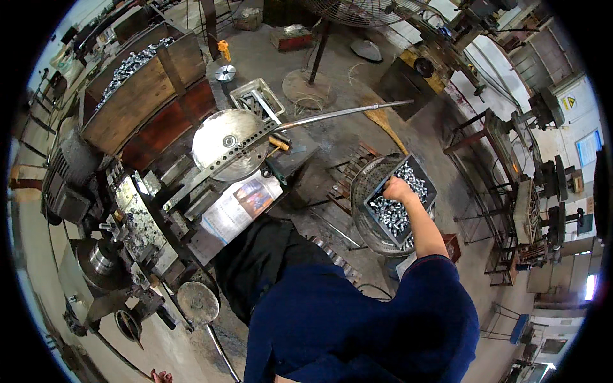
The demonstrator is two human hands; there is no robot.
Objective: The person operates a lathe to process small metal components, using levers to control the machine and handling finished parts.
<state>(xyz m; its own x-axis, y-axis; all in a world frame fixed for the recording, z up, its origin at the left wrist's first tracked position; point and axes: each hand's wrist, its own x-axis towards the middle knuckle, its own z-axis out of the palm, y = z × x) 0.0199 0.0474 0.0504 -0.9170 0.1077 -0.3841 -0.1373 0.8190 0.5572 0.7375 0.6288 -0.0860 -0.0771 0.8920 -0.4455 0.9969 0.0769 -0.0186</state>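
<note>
My right hand (398,189) reaches over a dark square tray (369,203) heaped with small shiny metal parts (394,214). Its fingers are closed and point down among the parts at the tray's left side; whatever they hold is hidden. Beneath the tray is a round perforated metal basket (359,225). Only the curled fingers of my left hand (161,376) show at the lower left edge, close to the end of a thin curved rod (121,357). Whether they grip it cannot be made out.
A machine with a large round steel plate (207,143) and a long bar (345,115) stands ahead. Printed paper (236,210) lies on its near side. A wooden bin (140,96) of metal parts is far left. A fan stand (317,57) and a broom (386,124) are beyond.
</note>
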